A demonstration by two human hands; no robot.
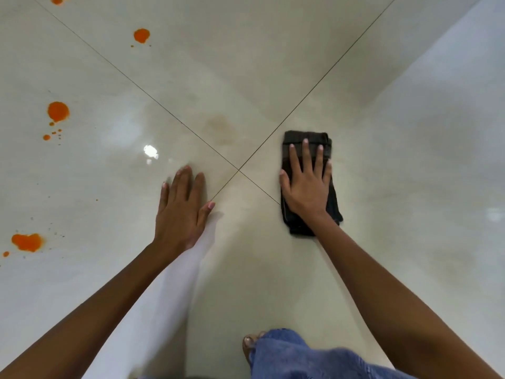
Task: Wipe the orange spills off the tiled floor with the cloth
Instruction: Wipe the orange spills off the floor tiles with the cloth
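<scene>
A folded dark cloth (290,217) lies on the glossy cream tiled floor (246,64), right of where the grout lines cross. My right hand (307,184) presses flat on the cloth, fingers spread. My left hand (181,212) rests flat on the bare tile left of the crossing, holding nothing. Orange spills sit on the left tiles: one blob at the far left near me (27,242), one further out (58,111) with small droplets below it, one further still (141,35), and one at the top edge (58,0). A faint brownish smear (222,127) marks the tile just beyond the crossing.
My knee in blue jeans (289,356) and bare toes (250,341) show at the bottom edge. A bright light reflection (150,151) glints on the tile beyond my left hand. A paler band of floor runs along the right side (451,105).
</scene>
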